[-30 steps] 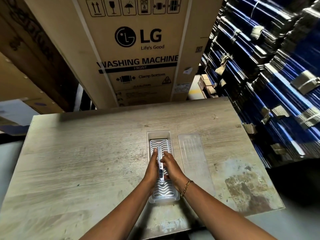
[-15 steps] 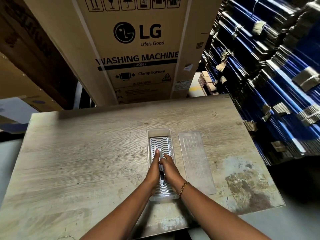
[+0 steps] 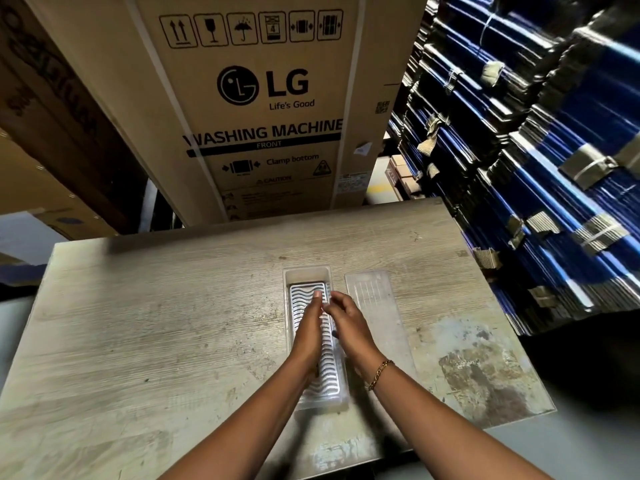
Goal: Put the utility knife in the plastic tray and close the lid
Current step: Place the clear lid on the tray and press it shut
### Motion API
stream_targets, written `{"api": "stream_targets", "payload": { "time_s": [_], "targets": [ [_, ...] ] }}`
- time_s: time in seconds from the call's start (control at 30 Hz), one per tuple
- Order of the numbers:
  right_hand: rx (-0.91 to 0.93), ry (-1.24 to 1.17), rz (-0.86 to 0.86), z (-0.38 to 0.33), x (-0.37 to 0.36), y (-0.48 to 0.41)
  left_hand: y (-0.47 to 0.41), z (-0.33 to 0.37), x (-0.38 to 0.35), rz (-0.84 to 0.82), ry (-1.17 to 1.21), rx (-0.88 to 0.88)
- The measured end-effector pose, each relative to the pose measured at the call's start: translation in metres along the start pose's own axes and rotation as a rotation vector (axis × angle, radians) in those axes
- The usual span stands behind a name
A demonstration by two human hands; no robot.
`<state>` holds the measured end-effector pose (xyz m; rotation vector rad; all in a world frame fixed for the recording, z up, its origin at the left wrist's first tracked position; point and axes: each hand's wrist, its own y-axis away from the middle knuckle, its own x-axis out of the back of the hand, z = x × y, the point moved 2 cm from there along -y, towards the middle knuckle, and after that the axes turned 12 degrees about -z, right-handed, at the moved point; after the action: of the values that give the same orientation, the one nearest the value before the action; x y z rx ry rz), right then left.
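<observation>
A clear plastic tray (image 3: 306, 275) with a white wavy insert lies lengthwise on the wooden table. Both my hands are down inside it, side by side. My left hand (image 3: 309, 336) is flat with its fingers straight, resting along the insert. My right hand (image 3: 349, 332) sits just to its right with its fingers loosely curled. Of the utility knife (image 3: 334, 335) only a small dark bit shows at the edge of my right palm; the rest is hidden. The clear lid (image 3: 377, 306) lies flat on the table, right of the tray.
The worn wooden table (image 3: 156, 323) has a stained patch at its right front. A big LG washing-machine carton (image 3: 263, 109) stands behind it. Stacks of blue bundled cardboard (image 3: 536, 150) rise along the right side.
My hands have lowered into the tray and drawn a little apart. The knife, held up between them before, has dropped almost out of sight.
</observation>
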<state>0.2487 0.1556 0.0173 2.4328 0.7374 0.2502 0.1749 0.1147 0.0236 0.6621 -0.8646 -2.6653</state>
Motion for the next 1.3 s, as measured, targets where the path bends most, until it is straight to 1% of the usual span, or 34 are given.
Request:
{"api": "stream_targets", "payload": {
  "time_s": [0.13,0.23,0.37,0.43,0.47,0.53,0.57,0.63,0.87,0.97,1.1,1.2,1.3],
  "targets": [
    [0.026,-0.039,0.084,-0.004,0.045,-0.004,-0.003,0.004,-0.027,-0.034,-0.018,-0.021],
    [0.003,-0.039,0.143,0.008,0.082,-0.008,0.001,0.005,-0.052,-0.112,0.007,0.002],
    [-0.082,0.007,0.193,0.039,0.126,-0.006,-0.016,-0.015,-0.062,-0.169,0.029,0.042],
    [-0.138,0.039,0.193,0.055,0.141,-0.003,-0.023,-0.025,-0.062,-0.136,0.048,0.067],
    [-0.164,0.051,0.185,0.062,0.147,-0.002,-0.025,-0.029,-0.064,-0.144,0.063,0.092],
    [-0.203,0.051,0.161,0.074,0.153,-0.001,-0.025,-0.037,-0.065,-0.129,0.072,0.148],
    [-0.219,0.049,0.149,0.079,0.155,-0.001,-0.03,-0.046,-0.063,-0.096,0.065,0.155],
    [-0.236,0.045,0.131,0.086,0.157,-0.002,-0.038,-0.058,-0.06,-0.093,0.058,0.189],
    [-0.215,0.055,0.129,0.087,0.159,-0.004,-0.027,-0.043,-0.061,-0.097,0.036,0.211],
    [-0.224,0.066,0.118,0.084,0.16,-0.004,-0.023,-0.045,-0.06,-0.112,-0.018,0.263],
    [-0.238,0.048,0.118,0.081,0.159,-0.004,-0.023,-0.048,-0.06,-0.096,0.003,0.304],
    [-0.233,0.045,0.124,0.077,0.162,-0.004,-0.023,-0.042,-0.062,-0.123,0.023,0.298],
    [-0.217,0.047,0.152,0.065,0.167,-0.001,-0.023,-0.03,-0.063,-0.149,-0.021,0.261]
  ]
}}
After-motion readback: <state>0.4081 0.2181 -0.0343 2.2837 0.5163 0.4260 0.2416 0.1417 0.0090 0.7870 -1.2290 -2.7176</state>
